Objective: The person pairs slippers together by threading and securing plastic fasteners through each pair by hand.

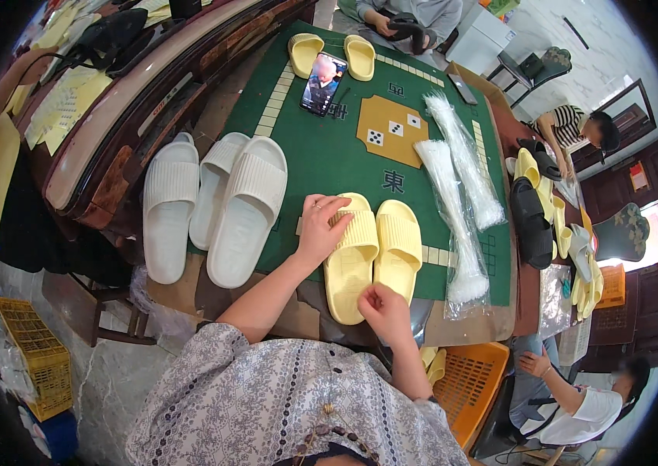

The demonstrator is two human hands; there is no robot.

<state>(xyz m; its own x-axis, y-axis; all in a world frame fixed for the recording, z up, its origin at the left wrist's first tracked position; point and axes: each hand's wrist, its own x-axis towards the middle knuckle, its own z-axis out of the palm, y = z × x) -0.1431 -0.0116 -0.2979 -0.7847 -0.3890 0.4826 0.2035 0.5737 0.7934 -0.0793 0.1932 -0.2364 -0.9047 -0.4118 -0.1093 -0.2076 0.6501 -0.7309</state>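
Observation:
A pair of yellow slippers with ribbed straps lies in front of me at the table's near edge. My left hand is on the left yellow slipper, its fingers and thumb curled over the strap's left side near the toe. Beside it lies the right yellow slipper. My right hand is at the heels of the pair, thumb and fingers pinched together. Whether anything thin is between those fingertips I cannot tell. To the left are larger white slippers, one partly covered by another.
Clear bags of white plastic ties lie right on the green mat. Farther off are a phone and small yellow slippers. An orange crate stands below the table's right edge. Other people sit at the far side and right.

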